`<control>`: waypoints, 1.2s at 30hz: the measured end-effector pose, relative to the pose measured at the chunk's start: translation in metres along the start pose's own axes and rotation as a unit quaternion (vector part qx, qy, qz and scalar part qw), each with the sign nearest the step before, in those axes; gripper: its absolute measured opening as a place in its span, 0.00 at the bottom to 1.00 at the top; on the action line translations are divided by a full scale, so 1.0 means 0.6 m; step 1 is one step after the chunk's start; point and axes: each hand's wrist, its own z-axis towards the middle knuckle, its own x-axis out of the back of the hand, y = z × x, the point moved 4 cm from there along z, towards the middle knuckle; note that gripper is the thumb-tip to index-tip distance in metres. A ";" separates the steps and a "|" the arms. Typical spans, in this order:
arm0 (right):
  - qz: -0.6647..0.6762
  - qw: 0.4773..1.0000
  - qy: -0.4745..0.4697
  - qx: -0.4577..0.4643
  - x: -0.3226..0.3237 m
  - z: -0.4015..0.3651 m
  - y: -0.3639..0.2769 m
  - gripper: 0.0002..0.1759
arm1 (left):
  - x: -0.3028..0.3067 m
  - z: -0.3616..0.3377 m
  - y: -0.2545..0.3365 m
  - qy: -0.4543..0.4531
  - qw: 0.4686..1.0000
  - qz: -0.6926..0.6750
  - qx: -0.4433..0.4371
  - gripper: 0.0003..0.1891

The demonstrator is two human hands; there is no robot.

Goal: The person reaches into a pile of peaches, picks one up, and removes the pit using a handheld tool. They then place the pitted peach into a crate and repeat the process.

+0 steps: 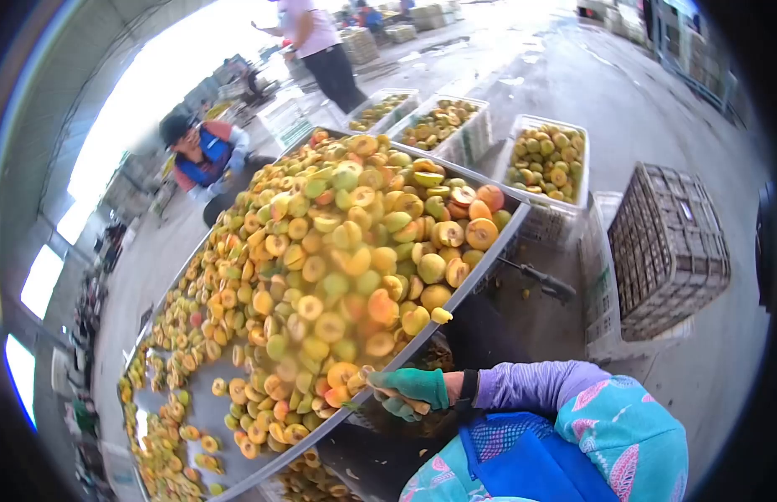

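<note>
My right hand [415, 386], in a green glove with a black band at the wrist, is closed around a thin wooden-handled tool beside the near metal rim of a large tray [346, 422]. Its fingertips are close to halved orange and yellow fruit [342, 374] at the tray's edge. The tool's far end is hard to make out against the fruit. Many green, yellow and orange halves are heaped in the tray, some showing hollow centres. The middle of the heap looks blurred. My left hand does not show.
Beyond the tray stand white crates of fruit [515, 194]. A brown lattice crate [669, 251] rests at the right, by another white crate. A co-worker in a blue vest [206, 159] sits at the tray's far left side; another person [321, 54] stands behind.
</note>
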 end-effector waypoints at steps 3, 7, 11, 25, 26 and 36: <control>-0.020 0.999 0.029 0.007 0.015 -0.005 0.001 0.28 | -0.024 0.023 -0.008 -0.026 0.998 0.050 -0.001 0.25; -0.025 0.997 0.079 0.009 0.025 0.011 0.008 0.29 | -0.038 0.041 -0.002 -0.077 0.987 0.137 0.011 0.27; 0.020 0.999 0.047 0.013 0.040 0.006 0.005 0.29 | -0.041 0.060 -0.003 -0.154 0.950 0.264 0.060 0.29; -0.017 0.987 0.154 -0.039 0.102 0.033 -0.033 0.26 | -0.018 0.027 0.075 -0.048 0.992 -0.052 0.101 0.35; -0.022 0.986 0.163 -0.017 0.098 0.030 -0.034 0.26 | -0.040 0.039 0.044 -0.071 0.968 -0.222 0.088 0.38; -0.102 0.971 0.204 0.066 0.047 0.063 0.015 0.26 | -0.051 0.071 -0.089 -0.154 0.979 0.065 -0.115 0.28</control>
